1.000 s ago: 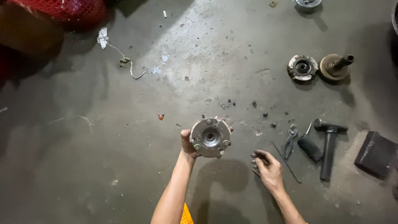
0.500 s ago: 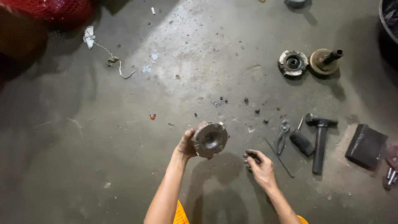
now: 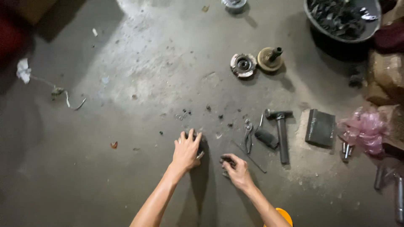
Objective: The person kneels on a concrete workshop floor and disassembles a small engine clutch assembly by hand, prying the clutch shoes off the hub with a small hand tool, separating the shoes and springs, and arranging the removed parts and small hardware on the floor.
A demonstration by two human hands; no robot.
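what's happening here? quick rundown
A person works on a concrete floor with bare hands. The left hand lies palm-down over a round metal hub part, pressing it to the floor. The right hand grips a small dark piece beside it. To the right lie pliers, a hammer and a dark metal block. Farther off sit another round hub, a disc with a shaft, and a basin of dark parts.

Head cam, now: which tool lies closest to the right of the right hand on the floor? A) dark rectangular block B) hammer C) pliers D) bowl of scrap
C: the pliers lie on the concrete just right of the right hand, nearer than the hammer and the dark rectangular block farther right.
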